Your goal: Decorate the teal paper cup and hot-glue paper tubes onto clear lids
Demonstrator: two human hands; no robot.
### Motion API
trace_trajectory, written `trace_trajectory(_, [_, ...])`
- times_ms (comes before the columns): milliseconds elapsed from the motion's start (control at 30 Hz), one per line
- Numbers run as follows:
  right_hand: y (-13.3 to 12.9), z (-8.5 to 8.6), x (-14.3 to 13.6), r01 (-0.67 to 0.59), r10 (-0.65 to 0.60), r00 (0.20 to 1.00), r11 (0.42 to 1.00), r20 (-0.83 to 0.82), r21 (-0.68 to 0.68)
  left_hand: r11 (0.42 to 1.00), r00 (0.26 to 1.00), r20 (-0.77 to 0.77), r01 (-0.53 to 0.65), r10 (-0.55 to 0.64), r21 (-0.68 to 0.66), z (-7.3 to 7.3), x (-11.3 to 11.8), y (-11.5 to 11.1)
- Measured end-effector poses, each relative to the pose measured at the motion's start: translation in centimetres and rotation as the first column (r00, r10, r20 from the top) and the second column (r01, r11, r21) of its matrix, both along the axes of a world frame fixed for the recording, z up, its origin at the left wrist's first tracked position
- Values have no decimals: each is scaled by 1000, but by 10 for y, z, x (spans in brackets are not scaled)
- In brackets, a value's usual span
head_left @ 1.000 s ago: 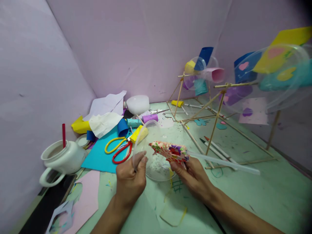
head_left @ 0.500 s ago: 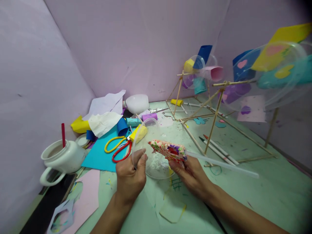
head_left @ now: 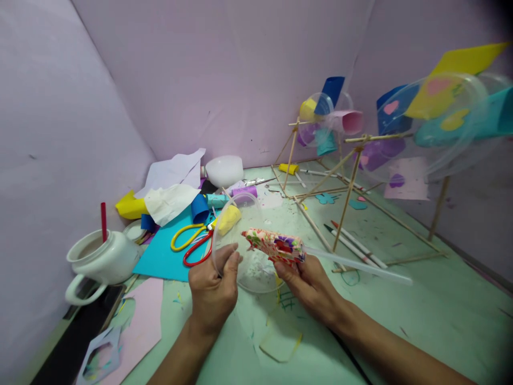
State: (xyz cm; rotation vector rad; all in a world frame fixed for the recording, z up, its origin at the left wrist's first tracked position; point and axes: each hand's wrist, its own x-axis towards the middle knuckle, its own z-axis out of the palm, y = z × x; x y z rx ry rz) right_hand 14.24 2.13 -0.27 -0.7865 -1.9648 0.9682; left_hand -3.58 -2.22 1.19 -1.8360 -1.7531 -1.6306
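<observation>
Head view: clear lid pinched in left hand

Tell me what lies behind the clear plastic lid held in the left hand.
Through the clear plastic lid, pinched by the left hand, a yellow roll and green table show. White smears blur its lower part, hiding whatever is beneath.

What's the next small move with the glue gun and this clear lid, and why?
Probably bring the glue gun's nozzle down onto the clear lid. The left hand pinches the lid's rim upright, and the right hand aims the nozzle at its face, seemingly just short of touching.
</observation>
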Motion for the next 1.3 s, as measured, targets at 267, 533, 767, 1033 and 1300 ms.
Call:
trace_trajectory(267, [-2, 0, -2, 64, -68, 997, 988, -23, -142, 999, 997, 74, -15, 17, -30, 3, 2, 0])
trace_trajectory(533, [-4, 5, -8, 56, -77, 994, 962, -71, -268, 996, 979, 201, -16, 34, -89, 6, 4, 1])
trace_trajectory(767, [-4, 3, -8, 58, -82, 993, 960, -79, -273, 998, 987, 155, -26, 35, -61, 4, 4, 2])
trace_trajectory(1033, [-4, -1, -7, 65, -80, 996, 966, -50, -251, 997, 988, 150, -32, 42, -69, 1, 3, 1])
trace_trajectory(1300, [-4, 0, -8, 63, -78, 996, 969, -52, -237, 997, 988, 145, -46, 54, -58, 1, 4, 1])
